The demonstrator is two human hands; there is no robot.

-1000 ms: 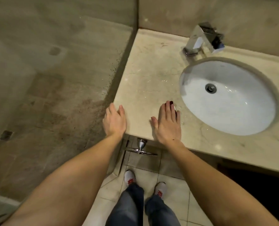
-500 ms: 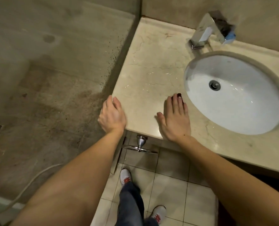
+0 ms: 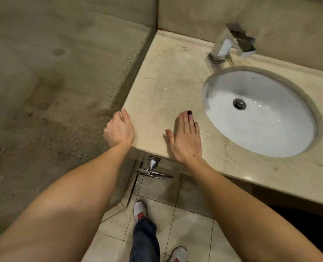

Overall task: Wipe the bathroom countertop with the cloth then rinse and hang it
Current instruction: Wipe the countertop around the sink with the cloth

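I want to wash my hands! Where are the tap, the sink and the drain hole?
tap [image 3: 224, 45]: head view, on its shiny upright body.
sink [image 3: 270, 129]: head view, on the bare white bowl.
drain [image 3: 239, 104]: head view, on the metal ring at the bowl's bottom.

Right hand [image 3: 185, 140] flat on countertop [image 3: 166, 82]

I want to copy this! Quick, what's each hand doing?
Left hand: open, holding nothing, by the countertop corner.
Right hand: open, flat on the countertop, holding nothing.
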